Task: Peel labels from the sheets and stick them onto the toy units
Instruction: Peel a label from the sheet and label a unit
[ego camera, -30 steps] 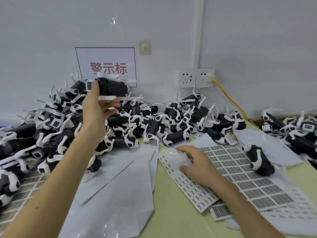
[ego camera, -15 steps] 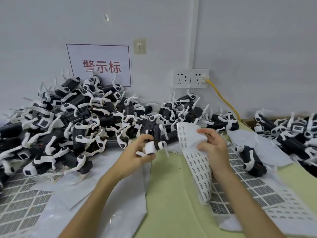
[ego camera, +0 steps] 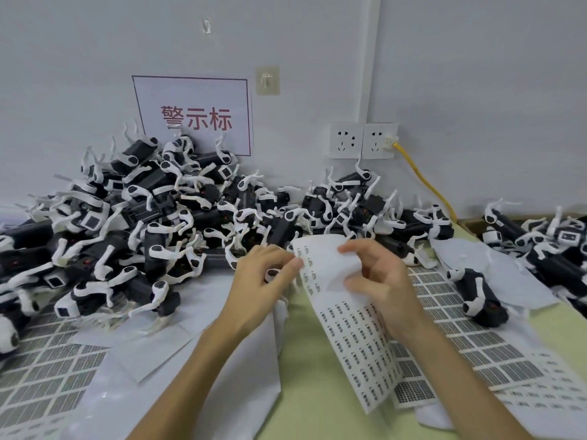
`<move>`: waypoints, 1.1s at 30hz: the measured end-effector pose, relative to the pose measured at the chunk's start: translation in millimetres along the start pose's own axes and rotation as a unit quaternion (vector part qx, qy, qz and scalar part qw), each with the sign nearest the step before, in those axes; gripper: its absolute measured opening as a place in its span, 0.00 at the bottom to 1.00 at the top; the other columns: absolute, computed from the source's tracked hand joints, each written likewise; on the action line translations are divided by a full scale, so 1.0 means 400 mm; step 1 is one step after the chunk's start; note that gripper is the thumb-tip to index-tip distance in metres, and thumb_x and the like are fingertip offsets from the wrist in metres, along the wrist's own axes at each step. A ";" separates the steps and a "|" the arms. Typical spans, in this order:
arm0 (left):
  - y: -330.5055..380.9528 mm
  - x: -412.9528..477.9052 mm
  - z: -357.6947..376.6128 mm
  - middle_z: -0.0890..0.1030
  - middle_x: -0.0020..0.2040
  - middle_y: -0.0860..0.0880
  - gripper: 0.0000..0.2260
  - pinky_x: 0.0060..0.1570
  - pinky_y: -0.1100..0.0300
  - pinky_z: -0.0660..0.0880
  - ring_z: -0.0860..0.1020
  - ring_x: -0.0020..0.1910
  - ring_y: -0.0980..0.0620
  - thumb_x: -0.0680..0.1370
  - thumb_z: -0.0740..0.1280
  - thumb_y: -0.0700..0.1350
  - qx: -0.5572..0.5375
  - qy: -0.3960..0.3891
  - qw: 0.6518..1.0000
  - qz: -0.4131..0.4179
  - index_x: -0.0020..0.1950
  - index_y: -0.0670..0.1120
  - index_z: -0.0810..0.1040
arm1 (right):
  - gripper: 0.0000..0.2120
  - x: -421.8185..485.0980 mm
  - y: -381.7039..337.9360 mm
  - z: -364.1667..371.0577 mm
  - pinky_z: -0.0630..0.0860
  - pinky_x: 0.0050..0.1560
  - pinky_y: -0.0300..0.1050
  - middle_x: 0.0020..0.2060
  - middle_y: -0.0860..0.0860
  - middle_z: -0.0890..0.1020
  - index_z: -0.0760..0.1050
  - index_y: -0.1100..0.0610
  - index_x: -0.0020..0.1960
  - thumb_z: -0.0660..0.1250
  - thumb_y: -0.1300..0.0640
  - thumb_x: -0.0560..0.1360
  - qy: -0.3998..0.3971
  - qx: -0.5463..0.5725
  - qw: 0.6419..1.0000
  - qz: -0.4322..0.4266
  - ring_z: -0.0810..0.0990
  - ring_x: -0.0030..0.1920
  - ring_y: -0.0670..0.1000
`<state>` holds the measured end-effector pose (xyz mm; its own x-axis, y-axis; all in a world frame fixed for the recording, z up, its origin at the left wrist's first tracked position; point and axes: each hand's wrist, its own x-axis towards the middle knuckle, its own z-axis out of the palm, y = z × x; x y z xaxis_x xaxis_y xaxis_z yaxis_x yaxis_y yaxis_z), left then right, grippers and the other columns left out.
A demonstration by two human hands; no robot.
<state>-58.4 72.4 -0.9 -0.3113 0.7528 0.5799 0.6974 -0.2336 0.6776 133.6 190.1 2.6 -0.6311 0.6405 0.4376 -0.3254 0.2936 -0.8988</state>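
Right hand (ego camera: 374, 281) pinches the label sheet (ego camera: 352, 344) up off the surface (ego camera: 305, 408) with its top bent back, I'd guess so a label edge pops up. Left hand (ego camera: 263, 281) curls round a toy unit (ego camera: 272, 274), fingertips at the sheet's 9 o'clock edge. The toy pile (ego camera: 143, 217) sits at 10 o'clock, probably handy for the next grab.
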 end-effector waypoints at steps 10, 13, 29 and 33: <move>-0.006 -0.004 0.035 0.80 0.41 0.33 0.15 0.42 0.38 0.79 0.78 0.38 0.34 0.79 0.69 0.51 -0.155 -0.030 0.986 -0.057 0.47 0.38 0.82 | 0.08 -0.006 0.035 0.042 0.72 0.59 0.35 0.54 0.46 0.78 0.84 0.54 0.55 0.75 0.58 0.76 0.119 -0.339 0.916 -0.179 0.78 0.58 0.45; -0.001 -0.010 0.049 0.82 0.37 0.47 0.06 0.36 0.49 0.79 0.78 0.34 0.49 0.82 0.69 0.47 -0.170 -0.067 0.983 -0.024 0.54 0.53 0.86 | 0.10 -0.013 0.033 0.066 0.77 0.54 0.38 0.52 0.47 0.81 0.84 0.56 0.58 0.74 0.60 0.76 0.109 -0.302 0.925 -0.204 0.81 0.54 0.47; -0.014 -0.028 0.072 0.84 0.38 0.55 0.09 0.41 0.63 0.76 0.82 0.39 0.50 0.82 0.70 0.44 -0.070 -0.111 0.991 -0.001 0.57 0.58 0.83 | 0.06 -0.020 0.043 0.072 0.82 0.54 0.44 0.43 0.43 0.87 0.86 0.54 0.47 0.76 0.64 0.74 0.094 -0.207 0.972 -0.066 0.86 0.48 0.45; -0.020 -0.027 0.076 0.83 0.37 0.55 0.06 0.42 0.53 0.79 0.81 0.38 0.49 0.81 0.70 0.46 -0.052 -0.112 0.992 -0.006 0.56 0.54 0.83 | 0.05 -0.020 0.043 0.070 0.81 0.52 0.41 0.42 0.43 0.87 0.86 0.54 0.46 0.77 0.63 0.74 0.092 -0.212 0.970 -0.073 0.86 0.47 0.45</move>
<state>-41.1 84.9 -26.2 -0.1603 0.8714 0.4636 0.6209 -0.2760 0.7336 113.5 170.2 -15.6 -0.4510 0.6740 0.5851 -0.0582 0.6319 -0.7728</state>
